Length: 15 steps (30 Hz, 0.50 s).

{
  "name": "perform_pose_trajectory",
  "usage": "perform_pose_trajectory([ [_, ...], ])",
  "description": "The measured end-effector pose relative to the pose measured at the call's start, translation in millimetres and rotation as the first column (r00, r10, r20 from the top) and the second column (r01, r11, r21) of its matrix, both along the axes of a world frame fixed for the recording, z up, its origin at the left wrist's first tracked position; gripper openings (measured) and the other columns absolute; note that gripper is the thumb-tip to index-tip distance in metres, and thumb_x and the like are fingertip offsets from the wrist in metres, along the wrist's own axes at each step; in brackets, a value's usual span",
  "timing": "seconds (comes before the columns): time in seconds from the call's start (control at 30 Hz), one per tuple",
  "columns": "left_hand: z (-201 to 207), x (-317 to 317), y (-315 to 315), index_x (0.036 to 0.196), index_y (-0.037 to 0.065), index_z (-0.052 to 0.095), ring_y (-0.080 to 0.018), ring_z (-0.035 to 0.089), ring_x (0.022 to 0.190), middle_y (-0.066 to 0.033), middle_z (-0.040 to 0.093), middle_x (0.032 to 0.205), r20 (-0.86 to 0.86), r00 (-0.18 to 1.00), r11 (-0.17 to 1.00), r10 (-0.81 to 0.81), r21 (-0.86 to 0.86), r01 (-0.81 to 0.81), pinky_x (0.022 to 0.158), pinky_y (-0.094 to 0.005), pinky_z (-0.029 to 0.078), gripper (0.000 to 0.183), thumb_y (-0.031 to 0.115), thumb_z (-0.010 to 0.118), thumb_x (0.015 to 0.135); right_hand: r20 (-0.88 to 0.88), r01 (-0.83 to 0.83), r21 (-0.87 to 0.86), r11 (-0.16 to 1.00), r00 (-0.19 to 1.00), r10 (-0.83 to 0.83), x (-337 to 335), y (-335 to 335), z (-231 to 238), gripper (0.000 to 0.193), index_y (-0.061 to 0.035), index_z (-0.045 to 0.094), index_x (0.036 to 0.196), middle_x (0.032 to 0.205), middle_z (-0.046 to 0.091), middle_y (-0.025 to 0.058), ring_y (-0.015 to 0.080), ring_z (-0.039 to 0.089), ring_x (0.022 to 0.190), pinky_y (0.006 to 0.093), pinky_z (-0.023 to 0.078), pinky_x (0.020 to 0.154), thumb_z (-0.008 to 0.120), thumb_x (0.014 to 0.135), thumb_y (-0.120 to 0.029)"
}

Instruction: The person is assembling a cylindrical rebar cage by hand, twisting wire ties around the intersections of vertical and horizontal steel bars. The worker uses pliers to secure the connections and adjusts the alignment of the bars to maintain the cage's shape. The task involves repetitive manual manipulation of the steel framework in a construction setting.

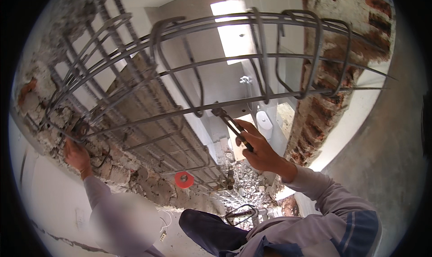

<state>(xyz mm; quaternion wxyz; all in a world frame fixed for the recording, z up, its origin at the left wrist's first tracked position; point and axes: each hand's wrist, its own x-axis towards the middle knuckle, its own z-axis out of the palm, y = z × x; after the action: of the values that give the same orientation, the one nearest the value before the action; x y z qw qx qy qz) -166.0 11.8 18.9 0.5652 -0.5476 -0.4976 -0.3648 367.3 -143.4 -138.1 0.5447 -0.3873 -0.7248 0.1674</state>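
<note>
A cage of steel rebar [198, 114], long bars with bent stirrups [318, 54] around them, spans from broken masonry at left to a brick edge at right. My right hand [257, 145] is closed around long-handled pincers [234, 127]. Their head is by the near long bar, below a stirrup's bend; whether it touches is unclear. My left hand [77, 156] reaches to the cage's left end, fingers curled and partly hidden under a dark round bundle [81, 130], perhaps wire. What they grip is unclear. A blurred patch covers part of my left sleeve [97, 190].
A second rebar grid [150, 131] runs diagonally beneath, with a red disc [184, 179] on it. Through the opening below show a white toilet [264, 122] and rubble [252, 181]. Exposed brickwork [317, 117] edges the right side. A white power strip [163, 236] lies near my leg.
</note>
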Motion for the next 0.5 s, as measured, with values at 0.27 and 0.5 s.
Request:
perform_pose_trajectory([
  [0.27, 1.2, 21.1, -9.4, 0.125, 0.013, 0.053, -0.0311, 0.060, 0.090, -0.0095, 0.064, 0.110, -0.021, 0.993, 0.993, -0.117, -0.017, 0.116, 0.078, -0.0400, 0.046, 0.051, -0.002, 0.049, 0.076, -0.072, 0.033, 0.142, 0.989, 0.997, -0.023, -55.6, 53.1, 16.5, 0.027, 0.0002, 0.049, 0.087, 0.133, 0.034, 0.0283, 0.0474, 0.038, 0.118, 0.0486, 0.032, 0.098, 0.046, 0.063, 0.012],
  [0.5, 7.2, 21.8, -14.4, 0.124, 0.014, 0.053, -0.0318, 0.061, 0.087, -0.0103, 0.065, 0.103, 0.007, 0.992, 0.992, -0.124, -0.030, 0.124, 0.077, -0.0407, 0.047, 0.050, -0.003, 0.048, 0.077, -0.164, 0.123, 0.300, 0.946, 0.983, -0.076, -75.7, 83.5, 41.8, 0.025, -0.0017, 0.051, 0.084, 0.138, 0.032, 0.0276, 0.0401, 0.045, 0.113, 0.0376, 0.039, 0.084, 0.044, 0.063, 0.011],
])
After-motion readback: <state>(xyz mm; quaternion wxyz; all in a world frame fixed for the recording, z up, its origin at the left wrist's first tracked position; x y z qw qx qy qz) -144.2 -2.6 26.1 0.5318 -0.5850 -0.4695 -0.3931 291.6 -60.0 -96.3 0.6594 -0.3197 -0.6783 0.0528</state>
